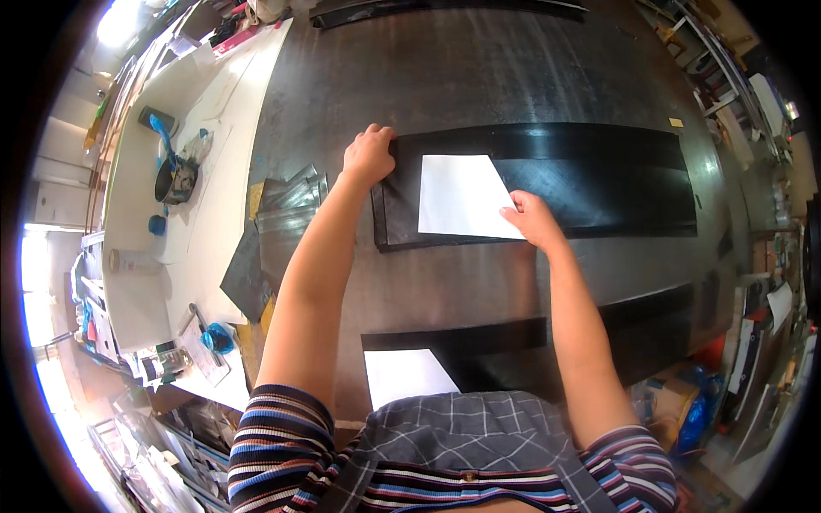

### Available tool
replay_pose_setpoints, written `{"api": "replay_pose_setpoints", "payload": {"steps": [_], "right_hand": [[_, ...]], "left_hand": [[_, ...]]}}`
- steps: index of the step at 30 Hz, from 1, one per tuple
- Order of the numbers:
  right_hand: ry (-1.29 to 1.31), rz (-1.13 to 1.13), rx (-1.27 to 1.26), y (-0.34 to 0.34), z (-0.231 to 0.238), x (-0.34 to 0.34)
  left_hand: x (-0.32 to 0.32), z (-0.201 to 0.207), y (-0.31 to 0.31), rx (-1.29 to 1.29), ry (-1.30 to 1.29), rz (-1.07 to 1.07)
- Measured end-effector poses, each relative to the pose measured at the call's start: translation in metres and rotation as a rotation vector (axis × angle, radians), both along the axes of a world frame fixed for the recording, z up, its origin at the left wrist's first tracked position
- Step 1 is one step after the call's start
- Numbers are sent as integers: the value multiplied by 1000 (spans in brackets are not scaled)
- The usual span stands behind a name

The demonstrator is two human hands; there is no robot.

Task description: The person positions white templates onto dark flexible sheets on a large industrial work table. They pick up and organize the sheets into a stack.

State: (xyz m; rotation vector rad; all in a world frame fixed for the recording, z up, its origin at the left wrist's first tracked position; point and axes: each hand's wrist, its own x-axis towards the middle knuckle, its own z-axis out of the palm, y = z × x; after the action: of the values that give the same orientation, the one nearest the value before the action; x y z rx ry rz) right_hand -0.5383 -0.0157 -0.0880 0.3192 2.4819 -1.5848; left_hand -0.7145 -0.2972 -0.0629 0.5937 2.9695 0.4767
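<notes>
A long, glossy black sheet [599,192], which looks like rubber, lies across the dark metal table on top of at least one other black sheet. On its left part rests a white paper piece [462,197] with a slanted right side. My left hand [369,156] is closed at the upper left corner of the black sheet, its fingers curled over the edge. My right hand [532,219] pinches the lower right corner of the white paper between thumb and fingers. Nearer to me, a second white paper piece [406,376] lies on another black sheet [492,336], partly hidden by my apron.
A white side table [218,162] on the left carries a dark pot [175,181] with a blue-handled brush and a blue container [217,339]. Dark scraps [291,201] lie at the metal table's [428,81] left edge. Black strips [445,10] lie at the far edge.
</notes>
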Motion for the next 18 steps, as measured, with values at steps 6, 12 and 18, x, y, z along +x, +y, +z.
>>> {"api": "replay_pose_setpoints", "payload": {"steps": [6, 12, 18], "right_hand": [[-20, 24, -9, 1, 6, -2], [15, 1, -43, 6, 2, -1], [23, -27, -55, 10, 5, 4]], "left_hand": [[-16, 6, 6, -96, -89, -37], [-15, 5, 7, -43, -95, -35], [-15, 23, 15, -135, -63, -60]]}}
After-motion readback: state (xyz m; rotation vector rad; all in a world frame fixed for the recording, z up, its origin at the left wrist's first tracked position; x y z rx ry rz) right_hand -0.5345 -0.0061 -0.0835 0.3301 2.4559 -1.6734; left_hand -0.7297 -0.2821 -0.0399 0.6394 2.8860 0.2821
